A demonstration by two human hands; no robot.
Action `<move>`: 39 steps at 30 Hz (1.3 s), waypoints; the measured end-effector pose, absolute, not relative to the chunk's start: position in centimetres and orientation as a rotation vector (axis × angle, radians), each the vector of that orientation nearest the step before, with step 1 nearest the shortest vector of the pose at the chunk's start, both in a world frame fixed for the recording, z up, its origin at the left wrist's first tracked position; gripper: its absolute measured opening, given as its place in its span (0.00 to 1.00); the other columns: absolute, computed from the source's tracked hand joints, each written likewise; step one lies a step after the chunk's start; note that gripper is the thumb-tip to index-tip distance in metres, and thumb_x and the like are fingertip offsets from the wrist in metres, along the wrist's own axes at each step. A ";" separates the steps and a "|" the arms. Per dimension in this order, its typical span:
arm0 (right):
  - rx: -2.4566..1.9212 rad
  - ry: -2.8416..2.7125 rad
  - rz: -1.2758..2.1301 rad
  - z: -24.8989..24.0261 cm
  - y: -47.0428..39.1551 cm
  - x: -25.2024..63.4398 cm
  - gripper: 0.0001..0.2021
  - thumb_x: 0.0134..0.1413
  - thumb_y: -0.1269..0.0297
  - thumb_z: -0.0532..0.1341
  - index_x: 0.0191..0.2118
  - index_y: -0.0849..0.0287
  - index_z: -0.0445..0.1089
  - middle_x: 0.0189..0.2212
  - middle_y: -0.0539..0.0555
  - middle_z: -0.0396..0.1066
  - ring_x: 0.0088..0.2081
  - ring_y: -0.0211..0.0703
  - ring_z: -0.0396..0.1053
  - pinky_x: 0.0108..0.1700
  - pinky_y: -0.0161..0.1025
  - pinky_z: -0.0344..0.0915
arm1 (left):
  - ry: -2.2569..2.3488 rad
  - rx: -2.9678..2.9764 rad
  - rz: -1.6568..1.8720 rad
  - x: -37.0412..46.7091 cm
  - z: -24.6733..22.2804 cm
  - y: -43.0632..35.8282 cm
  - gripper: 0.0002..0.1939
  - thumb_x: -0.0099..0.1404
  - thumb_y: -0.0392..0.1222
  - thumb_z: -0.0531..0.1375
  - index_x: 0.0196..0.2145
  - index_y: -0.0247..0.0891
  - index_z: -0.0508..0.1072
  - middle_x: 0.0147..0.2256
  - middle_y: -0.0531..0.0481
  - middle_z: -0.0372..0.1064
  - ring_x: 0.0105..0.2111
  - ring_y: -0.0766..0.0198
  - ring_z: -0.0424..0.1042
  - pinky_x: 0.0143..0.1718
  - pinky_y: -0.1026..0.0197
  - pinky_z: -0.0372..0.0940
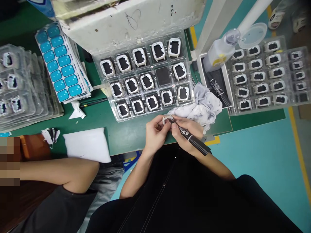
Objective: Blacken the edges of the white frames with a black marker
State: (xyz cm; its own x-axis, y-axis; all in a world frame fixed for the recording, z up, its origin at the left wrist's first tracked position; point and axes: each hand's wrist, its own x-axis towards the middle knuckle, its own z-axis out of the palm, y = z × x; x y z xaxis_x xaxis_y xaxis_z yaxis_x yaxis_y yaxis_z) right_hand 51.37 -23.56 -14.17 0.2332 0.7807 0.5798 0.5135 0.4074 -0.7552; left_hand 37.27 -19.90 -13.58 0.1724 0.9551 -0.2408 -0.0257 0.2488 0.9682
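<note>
My left hand [155,134] is closed on a small whitish frame [167,119] near the front edge of the green table. Wrapped round a black marker [198,144], my right hand [186,134] meets the left at the frame; its fingertips are beside the part. The marker slants down to the right, its front end at the frame, where the tip is hard to make out. Just beyond the hands lies a clear plastic tray [152,67] with rows of white frames; one pocket [163,76] holds no frame. A crumpled white cloth [204,105] is right of the tray.
Stacked trays [36,94] and blue-sticker sheets [62,61] stand at the left. A folded white cloth [87,144] lies near a co-worker's arm [60,171]. To the right are a bottle [220,53], a box with markers [229,98] and more filled trays [261,76].
</note>
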 end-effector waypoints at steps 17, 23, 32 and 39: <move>-1.287 -1.471 0.246 -14.3 -23.6 51.4 0.08 0.68 0.72 0.70 0.47 0.51 0.79 0.41 0.49 0.87 0.46 0.50 0.88 0.54 0.44 0.89 | 1.168 1.124 0.937 37.1 -14.5 -20.4 0.10 0.71 0.47 0.72 0.43 0.38 0.86 0.35 0.49 0.81 0.33 0.64 0.75 0.36 0.65 0.70; -1.273 -1.473 0.218 -14.5 -23.4 51.3 0.07 0.69 0.72 0.70 0.45 0.52 0.76 0.39 0.49 0.86 0.44 0.48 0.88 0.52 0.43 0.89 | 1.172 1.151 0.934 37.1 -14.6 -20.7 0.10 0.74 0.47 0.70 0.43 0.38 0.86 0.34 0.50 0.79 0.33 0.64 0.73 0.36 0.65 0.69; -1.301 -1.508 0.185 -14.3 -23.5 51.6 0.05 0.71 0.70 0.70 0.45 0.51 0.76 0.38 0.49 0.86 0.44 0.49 0.88 0.50 0.43 0.89 | 1.184 1.185 0.901 37.0 -14.5 -20.7 0.10 0.73 0.48 0.70 0.43 0.39 0.85 0.32 0.51 0.75 0.32 0.64 0.71 0.34 0.64 0.66; -1.266 -1.447 0.261 -14.1 -23.7 51.4 0.06 0.68 0.72 0.70 0.44 0.53 0.77 0.40 0.49 0.87 0.46 0.50 0.89 0.51 0.42 0.89 | 1.187 1.079 0.939 37.3 -14.0 -20.4 0.09 0.64 0.44 0.75 0.36 0.36 0.85 0.29 0.52 0.76 0.30 0.66 0.71 0.32 0.67 0.68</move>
State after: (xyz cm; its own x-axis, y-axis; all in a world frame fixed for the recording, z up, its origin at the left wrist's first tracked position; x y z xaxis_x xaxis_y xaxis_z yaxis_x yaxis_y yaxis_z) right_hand 51.39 -23.69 -14.05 0.2181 0.7881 0.5757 0.5369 0.3957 -0.7451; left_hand 37.30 -20.35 -13.96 0.1486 0.9605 -0.2354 -0.0082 0.2393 0.9709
